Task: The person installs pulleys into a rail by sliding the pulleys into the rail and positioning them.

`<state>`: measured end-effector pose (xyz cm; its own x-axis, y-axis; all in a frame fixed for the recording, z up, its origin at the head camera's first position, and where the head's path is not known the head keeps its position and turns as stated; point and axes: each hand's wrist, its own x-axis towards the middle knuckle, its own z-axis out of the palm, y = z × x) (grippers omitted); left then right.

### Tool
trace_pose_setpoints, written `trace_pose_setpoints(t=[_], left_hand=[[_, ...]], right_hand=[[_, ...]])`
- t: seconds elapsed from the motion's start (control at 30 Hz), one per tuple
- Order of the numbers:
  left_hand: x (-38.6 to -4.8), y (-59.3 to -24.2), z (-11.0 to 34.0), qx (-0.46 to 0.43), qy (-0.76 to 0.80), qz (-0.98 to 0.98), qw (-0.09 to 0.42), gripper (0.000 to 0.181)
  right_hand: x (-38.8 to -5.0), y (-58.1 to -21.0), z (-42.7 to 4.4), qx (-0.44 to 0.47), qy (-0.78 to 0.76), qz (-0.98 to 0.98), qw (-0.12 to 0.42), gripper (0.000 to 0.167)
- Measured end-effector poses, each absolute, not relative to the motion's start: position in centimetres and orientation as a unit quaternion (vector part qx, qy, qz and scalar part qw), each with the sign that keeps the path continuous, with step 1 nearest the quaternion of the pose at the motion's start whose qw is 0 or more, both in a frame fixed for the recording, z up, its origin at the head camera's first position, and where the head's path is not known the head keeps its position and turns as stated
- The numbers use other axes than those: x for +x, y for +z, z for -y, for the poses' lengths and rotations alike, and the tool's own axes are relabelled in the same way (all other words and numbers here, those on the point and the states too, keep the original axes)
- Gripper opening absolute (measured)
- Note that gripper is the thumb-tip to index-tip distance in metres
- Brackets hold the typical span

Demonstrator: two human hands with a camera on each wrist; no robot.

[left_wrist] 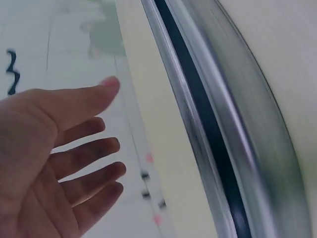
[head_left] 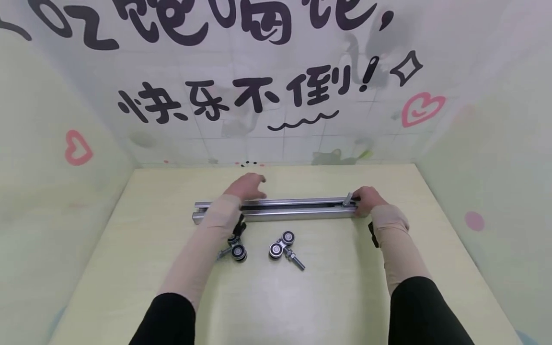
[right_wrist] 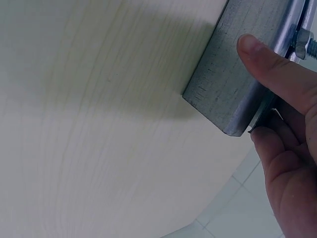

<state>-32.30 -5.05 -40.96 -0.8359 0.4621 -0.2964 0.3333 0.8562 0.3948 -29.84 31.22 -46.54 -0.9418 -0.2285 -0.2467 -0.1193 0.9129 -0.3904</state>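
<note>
A silver metal rail [head_left: 297,214] with a slot along its top lies across the table. The right hand [head_left: 367,199] grips its right end; in the right wrist view the thumb of that hand [right_wrist: 287,94] presses the side of the rail [right_wrist: 223,79], fingers at the end. A bolt [head_left: 347,199] with a nut [right_wrist: 303,43] stands up from the slot beside this hand. Above the rail, left of its middle, the left hand [head_left: 247,186] holds nothing; the left wrist view shows its fingers [left_wrist: 94,148] spread loosely, apart from the rail [left_wrist: 218,99].
Two roller pieces with threaded bolts, one at the left [head_left: 238,251] partly behind the left wrist and one at the centre [head_left: 277,249], lie on the table [head_left: 327,297] in front of the rail. Printed walls [head_left: 258,143] enclose the back and sides.
</note>
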Motion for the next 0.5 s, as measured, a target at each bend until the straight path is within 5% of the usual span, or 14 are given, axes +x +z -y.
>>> trace_pose_setpoints(t=[0.5], left_hand=[[-32.3,-40.9,-10.5,0.333,0.142,-0.92,0.149,0.047]], right_hand=[[-30.0,-46.8,-31.3,-0.078,-0.201,-0.966,0.142,0.056]])
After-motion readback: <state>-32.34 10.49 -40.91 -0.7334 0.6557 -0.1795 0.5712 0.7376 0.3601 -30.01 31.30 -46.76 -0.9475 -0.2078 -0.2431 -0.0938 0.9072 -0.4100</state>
